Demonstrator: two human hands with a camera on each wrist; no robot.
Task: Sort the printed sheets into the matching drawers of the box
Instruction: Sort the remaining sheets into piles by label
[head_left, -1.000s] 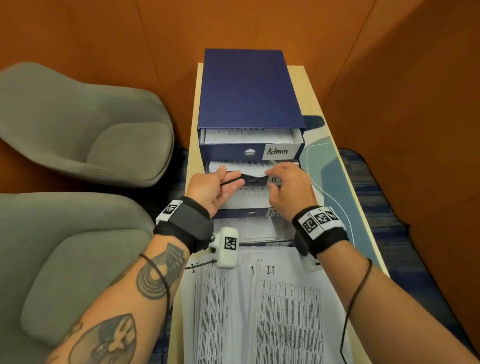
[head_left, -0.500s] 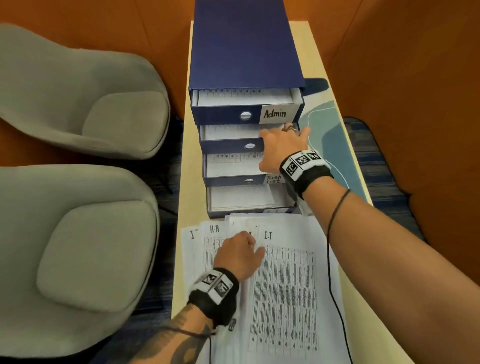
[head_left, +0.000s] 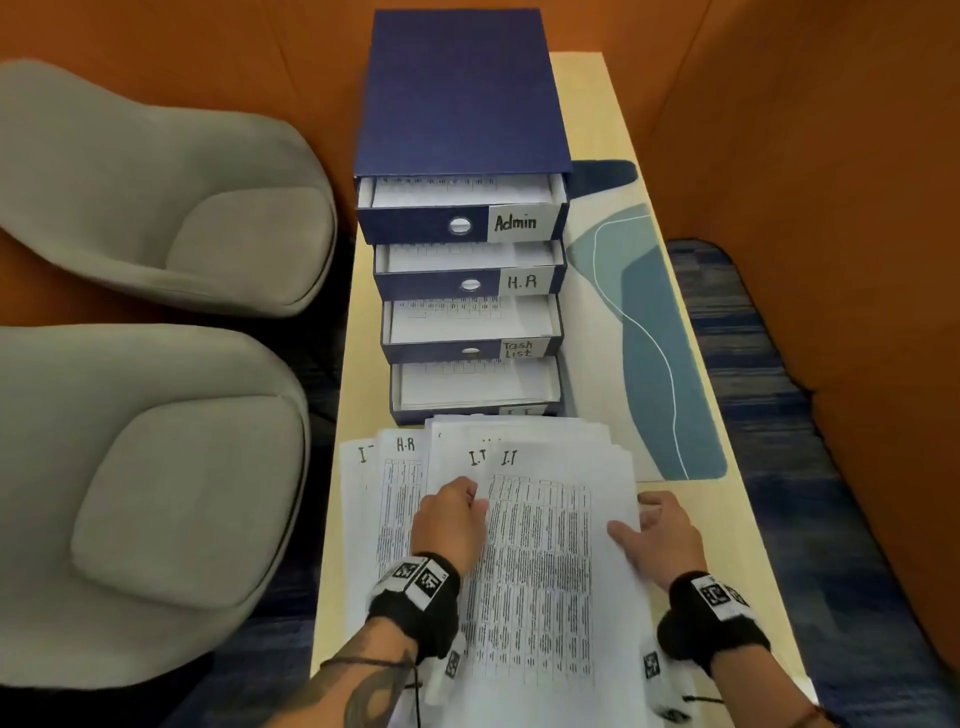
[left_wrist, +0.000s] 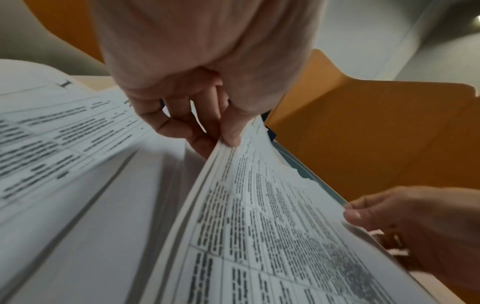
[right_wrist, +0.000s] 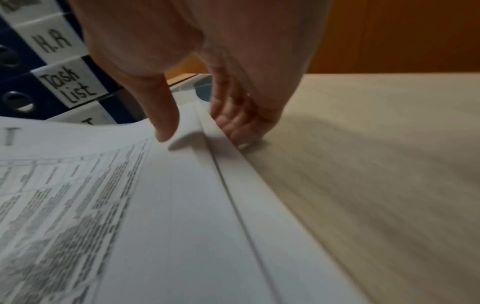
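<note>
A blue drawer box (head_left: 460, 104) stands on the narrow table, its drawers pulled out stepwise: Admin (head_left: 514, 222), H.R (head_left: 522, 282), Task List (head_left: 518, 348) and a bottom one (head_left: 475, 387), each with paper inside. In front lies a fanned pile of printed sheets (head_left: 540, 561) headed I.T and H.R. My left hand (head_left: 452, 519) pinches the left edge of the top I.T sheets (left_wrist: 259, 205) between thumb and fingers. My right hand (head_left: 657, 530) grips their right edge (right_wrist: 207, 164), thumb on top and fingers under.
Two grey armchairs (head_left: 156, 467) stand close on the left of the table (head_left: 691, 519). Orange booth walls (head_left: 805, 156) close in the back and right. A blue-patterned mat (head_left: 660, 338) lies to the right of the box.
The right hand left the H.R drawer and came down to the right edge of the pile. The left hand took hold of the top sheets' left edge.
</note>
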